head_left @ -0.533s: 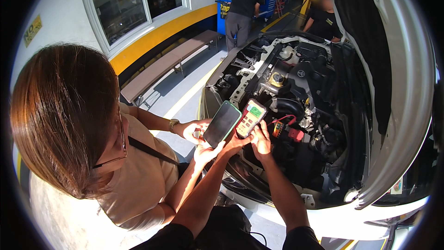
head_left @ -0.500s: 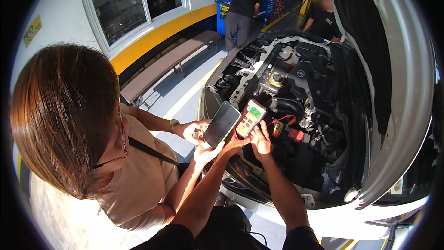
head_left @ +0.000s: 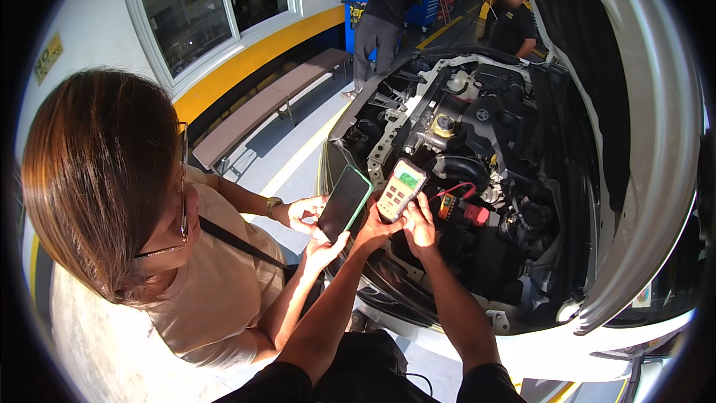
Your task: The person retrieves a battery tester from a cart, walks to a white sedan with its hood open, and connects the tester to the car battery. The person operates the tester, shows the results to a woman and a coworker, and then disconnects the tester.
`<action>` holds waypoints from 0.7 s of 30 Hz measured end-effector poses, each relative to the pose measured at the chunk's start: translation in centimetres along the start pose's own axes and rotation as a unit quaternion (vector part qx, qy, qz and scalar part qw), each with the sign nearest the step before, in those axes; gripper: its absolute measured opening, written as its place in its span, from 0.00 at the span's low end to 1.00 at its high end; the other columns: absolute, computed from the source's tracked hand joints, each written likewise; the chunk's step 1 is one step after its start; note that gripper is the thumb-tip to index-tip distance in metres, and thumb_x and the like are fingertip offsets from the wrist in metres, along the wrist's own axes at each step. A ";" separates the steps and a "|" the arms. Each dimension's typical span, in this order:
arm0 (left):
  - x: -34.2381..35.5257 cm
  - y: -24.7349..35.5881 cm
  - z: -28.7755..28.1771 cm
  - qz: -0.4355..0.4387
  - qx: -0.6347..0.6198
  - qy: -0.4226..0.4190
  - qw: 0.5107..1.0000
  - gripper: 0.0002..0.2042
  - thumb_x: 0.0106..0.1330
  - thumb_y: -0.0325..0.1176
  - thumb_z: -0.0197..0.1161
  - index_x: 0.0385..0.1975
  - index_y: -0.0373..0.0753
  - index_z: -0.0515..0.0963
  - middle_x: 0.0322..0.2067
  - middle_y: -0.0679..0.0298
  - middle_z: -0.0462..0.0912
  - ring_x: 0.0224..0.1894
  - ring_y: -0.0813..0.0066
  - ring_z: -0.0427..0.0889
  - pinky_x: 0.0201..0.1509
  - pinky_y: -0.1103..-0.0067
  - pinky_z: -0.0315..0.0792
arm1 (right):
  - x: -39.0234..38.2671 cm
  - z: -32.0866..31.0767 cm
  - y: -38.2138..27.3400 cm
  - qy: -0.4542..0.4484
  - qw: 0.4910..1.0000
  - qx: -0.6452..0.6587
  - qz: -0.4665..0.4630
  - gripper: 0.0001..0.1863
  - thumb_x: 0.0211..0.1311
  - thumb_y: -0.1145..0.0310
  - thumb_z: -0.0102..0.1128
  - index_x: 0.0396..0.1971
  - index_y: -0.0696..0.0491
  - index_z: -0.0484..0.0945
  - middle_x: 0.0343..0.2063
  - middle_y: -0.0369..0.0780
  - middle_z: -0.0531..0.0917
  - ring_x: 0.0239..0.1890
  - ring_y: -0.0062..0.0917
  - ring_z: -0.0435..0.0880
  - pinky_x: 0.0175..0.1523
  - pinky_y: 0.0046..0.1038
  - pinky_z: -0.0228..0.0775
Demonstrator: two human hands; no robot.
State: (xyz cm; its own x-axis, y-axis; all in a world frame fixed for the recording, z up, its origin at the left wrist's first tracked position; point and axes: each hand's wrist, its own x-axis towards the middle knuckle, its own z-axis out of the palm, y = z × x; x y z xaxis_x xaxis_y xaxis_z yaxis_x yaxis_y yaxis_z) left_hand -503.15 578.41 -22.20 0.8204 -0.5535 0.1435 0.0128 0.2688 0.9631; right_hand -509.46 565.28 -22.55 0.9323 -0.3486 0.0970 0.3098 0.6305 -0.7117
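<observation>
Both my hands hold a beige handheld meter (head_left: 400, 192) with a green screen over the front of an open car engine bay. My left hand (head_left: 375, 230) grips its lower left; my right hand (head_left: 419, 227) has its fingers round the right side. Red leads and a red terminal cover (head_left: 476, 214) lie below and to the right, on the battery. Just left of the meter, another person's hands (head_left: 323, 248) hold a dark-screened phone (head_left: 341, 207) in a green case.
A person in a beige shirt (head_left: 201, 313) stands close at my left. The raised hood (head_left: 645, 142) fills the right side. Behind are a bench (head_left: 265, 108), a windowed wall, a blue tool cart (head_left: 424, 4) and two people in black shirts (head_left: 384, 7) (head_left: 511, 30).
The other person's phone has shifted slightly left, away from the meter, and their head has turned a little. The far person at right has moved slightly. My hands still hold the meter.
</observation>
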 end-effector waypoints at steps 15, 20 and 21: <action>2.0 1.4 4.1 0.070 0.158 0.022 0.985 0.47 0.58 0.41 0.84 0.71 0.31 0.60 0.60 0.43 0.80 0.62 0.50 0.83 0.67 0.62 0.77 | 1.7 -1.0 -3.0 0.119 0.992 0.004 -0.040 0.21 0.86 0.62 0.52 0.72 0.49 0.70 0.62 0.36 0.81 0.65 0.24 0.80 0.68 0.33 0.72; 2.7 0.8 5.3 0.094 0.125 0.088 0.984 0.40 0.58 0.33 0.82 0.67 0.32 0.63 0.52 0.48 0.82 0.54 0.54 0.86 0.60 0.63 0.80 | 2.9 2.3 -9.7 0.219 0.807 -0.456 -0.304 0.24 0.82 0.62 0.56 0.71 0.56 0.73 0.67 0.41 0.82 0.70 0.33 0.80 0.75 0.37 0.66; 2.7 0.3 5.4 0.089 0.093 0.087 0.988 0.40 0.58 0.32 0.82 0.66 0.32 0.63 0.51 0.48 0.82 0.54 0.55 0.87 0.59 0.64 0.80 | 3.4 3.2 -11.5 0.133 0.792 -0.497 -0.328 0.25 0.79 0.63 0.59 0.69 0.58 0.75 0.66 0.43 0.82 0.70 0.35 0.80 0.75 0.38 0.66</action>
State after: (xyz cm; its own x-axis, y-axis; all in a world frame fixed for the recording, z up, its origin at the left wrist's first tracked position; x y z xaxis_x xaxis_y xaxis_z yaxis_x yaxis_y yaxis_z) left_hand -504.04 572.74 -20.30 0.8858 -0.3626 0.2894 -0.2329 0.1919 0.9534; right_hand -509.23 559.07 -11.82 0.5182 -0.5917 0.6175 0.2886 -0.5586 -0.7776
